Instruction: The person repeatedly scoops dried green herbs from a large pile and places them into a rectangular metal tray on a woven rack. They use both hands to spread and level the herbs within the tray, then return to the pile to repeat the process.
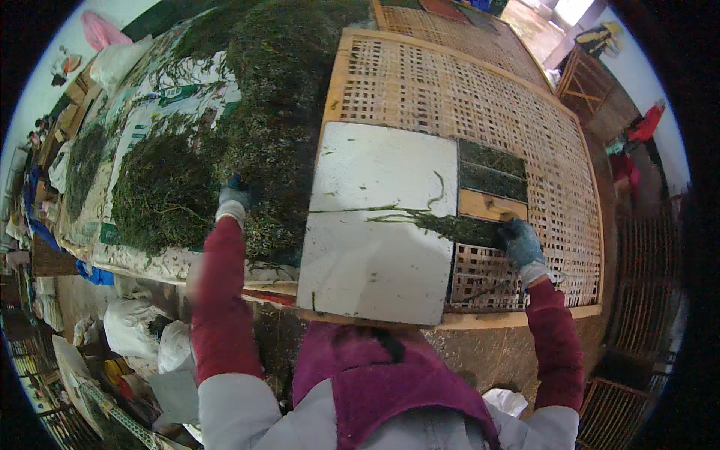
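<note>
My left hand (234, 194), in a bluish glove, reaches into a large heap of dark green plant stems (275, 140); its fingers are partly lost against the heap. A white board (382, 242) lies before me on a woven lattice rack. Thin green stems (394, 212) stretch across the board into a denser bunch (464, 229) at its right. On that bunch's right end rests my gloved right hand (520, 242); its grip is unclear. Just above are a bare wooden slat (493, 206) and compartments filled with dark green material (492, 169).
The wood-framed lattice rack (416, 84) extends behind and right of the board. A smaller plant pile (163, 191) lies on printed sacks at left. White bags (132, 326) sit on the floor at lower left. A person in red (647, 124) is at far right.
</note>
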`<move>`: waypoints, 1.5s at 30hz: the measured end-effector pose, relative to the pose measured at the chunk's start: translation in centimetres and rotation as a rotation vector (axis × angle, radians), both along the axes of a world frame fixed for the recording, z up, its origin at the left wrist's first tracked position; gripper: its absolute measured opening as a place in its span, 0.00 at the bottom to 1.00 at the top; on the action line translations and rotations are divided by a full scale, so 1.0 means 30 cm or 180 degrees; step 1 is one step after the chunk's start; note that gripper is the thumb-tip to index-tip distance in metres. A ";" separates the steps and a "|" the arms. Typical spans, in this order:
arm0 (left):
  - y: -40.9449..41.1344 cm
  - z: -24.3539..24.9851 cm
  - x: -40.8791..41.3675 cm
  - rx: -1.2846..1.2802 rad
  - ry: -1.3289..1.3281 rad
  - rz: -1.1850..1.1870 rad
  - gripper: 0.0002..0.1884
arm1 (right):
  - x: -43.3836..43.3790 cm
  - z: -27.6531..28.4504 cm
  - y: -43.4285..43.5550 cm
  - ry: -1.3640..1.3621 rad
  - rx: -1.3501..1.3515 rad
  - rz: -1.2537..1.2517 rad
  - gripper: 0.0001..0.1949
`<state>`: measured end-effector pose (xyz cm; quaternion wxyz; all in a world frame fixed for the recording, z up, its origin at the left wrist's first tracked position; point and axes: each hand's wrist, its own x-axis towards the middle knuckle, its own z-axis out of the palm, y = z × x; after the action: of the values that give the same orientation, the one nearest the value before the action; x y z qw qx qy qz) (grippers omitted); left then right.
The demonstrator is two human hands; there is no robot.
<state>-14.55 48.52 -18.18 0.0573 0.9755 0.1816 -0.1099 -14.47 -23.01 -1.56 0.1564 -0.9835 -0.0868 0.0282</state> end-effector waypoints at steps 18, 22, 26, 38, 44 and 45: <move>-0.311 0.838 -0.240 0.0005 -0.1496 -0.0115 0.21 | 0.007 0.043 -0.045 0.0427 0.0625 0.0261 0.16; -0.650 0.885 -0.157 -0.1056 -0.2539 -0.1423 0.26 | 0.009 0.052 -0.106 0.0939 0.2014 -0.0020 0.14; -1.138 0.790 -0.032 -0.5840 -0.1107 -0.0956 0.26 | -0.014 0.067 -0.199 0.1041 0.3353 -0.0337 0.11; -1.692 0.535 -0.037 -0.2889 -0.1050 -0.1576 0.20 | -0.082 0.057 -0.324 -0.0040 0.2407 -0.0424 0.17; -1.647 0.517 -0.069 -0.2270 -0.1819 -0.1912 0.12 | -0.045 0.074 -0.084 -0.0475 0.1724 0.0781 0.13; -1.656 0.518 -0.072 -0.1501 -0.1739 -0.2530 0.12 | -0.029 0.065 -0.027 -0.0604 0.1611 0.1043 0.13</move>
<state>-16.70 -1.16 -2.65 0.2740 0.9228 -0.2528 0.0970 -15.35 -23.81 0.40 0.3808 -0.8845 -0.2626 -0.0614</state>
